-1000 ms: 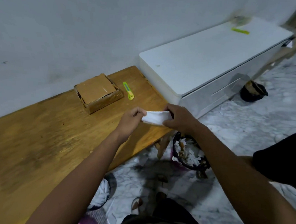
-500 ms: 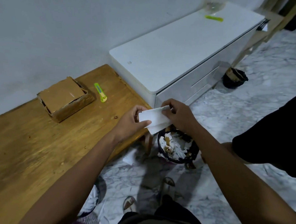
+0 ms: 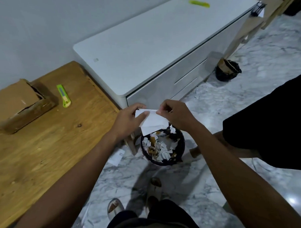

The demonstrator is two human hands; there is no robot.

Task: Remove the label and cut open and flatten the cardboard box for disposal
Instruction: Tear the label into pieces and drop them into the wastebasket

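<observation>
Leftmost, on wooden table (image 3: 43, 154): cardboard box (image 3: 18, 105) — edge cropped — beside green cutter (image 3: 63, 96). Centre, left hand (image 3: 127, 121) and right hand (image 3: 178, 115) both pinching white label (image 3: 152, 121) over black bin (image 3: 163, 148) of blurred scraps. Far right, dark clothing — indistinct.

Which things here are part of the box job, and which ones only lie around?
Part of the job:
- white label paper, pinched by left hand and right hand
- cardboard box on the wooden table
- green cutter beside the box
- black bin of paper scraps, below the hands

Lying about:
- white cabinet
- green object on the cabinet
- paper scrap on the floor
</observation>
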